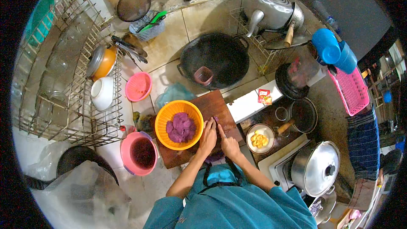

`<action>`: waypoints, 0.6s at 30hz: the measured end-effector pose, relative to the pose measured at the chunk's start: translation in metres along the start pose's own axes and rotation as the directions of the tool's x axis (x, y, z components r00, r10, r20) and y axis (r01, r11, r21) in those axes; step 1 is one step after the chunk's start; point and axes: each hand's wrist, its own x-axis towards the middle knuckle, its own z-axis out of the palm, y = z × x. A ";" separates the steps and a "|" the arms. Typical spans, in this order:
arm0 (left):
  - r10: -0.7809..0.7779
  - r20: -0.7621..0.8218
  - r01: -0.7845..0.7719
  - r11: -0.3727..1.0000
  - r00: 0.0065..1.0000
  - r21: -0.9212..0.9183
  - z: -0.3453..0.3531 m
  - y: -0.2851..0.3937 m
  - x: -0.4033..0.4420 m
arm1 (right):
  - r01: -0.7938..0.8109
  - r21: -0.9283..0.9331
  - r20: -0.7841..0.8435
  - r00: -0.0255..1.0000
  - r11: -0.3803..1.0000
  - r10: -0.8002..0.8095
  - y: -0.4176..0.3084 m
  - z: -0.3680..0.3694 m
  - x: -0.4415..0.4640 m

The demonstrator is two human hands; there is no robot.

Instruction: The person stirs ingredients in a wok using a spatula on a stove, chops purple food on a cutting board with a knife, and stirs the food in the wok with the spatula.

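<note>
A wooden cutting board [216, 101] lies below me, and an orange colander [160, 123] stands on its left part. Inside the colander are several purple chunks of food [181, 128]. My left hand [207, 136] is on the board just right of the colander, fingers pressed together at a small purple piece [216, 119]. Close beside it, my right hand [231, 146] is closed with its index finger stretched toward that same piece. Whatever the right hand grips is too hidden and small to make out.
Left of the board stand a pink tub [126, 154] of dark liquid, a pink basket [138, 86] and a wire dish rack [80, 65]. Behind is a black wok [216, 55]. To the right are a bowl of yellow pieces [259, 139] and a large lidded pot [316, 167].
</note>
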 end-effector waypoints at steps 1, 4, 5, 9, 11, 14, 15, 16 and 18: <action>-0.005 -0.006 0.005 1.000 1.000 -0.015 0.003 -0.003 0.003 | 0.010 0.024 -0.006 1.000 1.000 -0.010 0.002 -0.002 0.003; -0.047 -0.004 0.047 0.997 0.999 -0.061 0.004 -0.003 0.003 | 0.029 0.180 -0.029 0.999 0.983 -0.024 0.007 -0.003 0.000; -0.039 -0.020 0.038 0.997 0.999 -0.065 0.003 -0.005 0.004 | 0.035 0.244 -0.043 0.999 0.969 -0.025 0.008 -0.003 0.000; -0.068 -0.085 0.053 0.985 0.994 -0.165 0.015 -0.012 0.000 | 0.018 0.263 -0.012 1.000 0.965 -0.015 0.007 -0.024 -0.008; -0.124 -0.113 0.095 0.967 0.986 -0.238 0.029 -0.018 -0.001 | 0.023 0.270 -0.074 0.997 0.963 -0.003 0.013 -0.034 -0.008; -0.218 -0.061 0.193 0.941 0.974 -0.278 0.012 -0.005 0.012 | 0.043 0.290 -0.168 0.986 0.956 0.007 0.027 -0.033 -0.006; -0.224 -0.087 0.196 0.948 0.971 -0.250 0.013 -0.003 0.015 | 0.054 0.296 -0.201 0.980 0.954 0.007 0.031 -0.033 -0.004; -0.228 -0.115 0.198 0.954 0.967 -0.223 0.014 0.000 0.019 | -0.008 0.229 -0.117 0.992 0.973 0.036 0.035 -0.035 -0.001; -0.240 -0.147 0.209 0.957 0.959 -0.202 0.016 0.002 0.026 | 0.009 0.196 -0.129 0.992 0.981 0.017 0.042 -0.027 0.006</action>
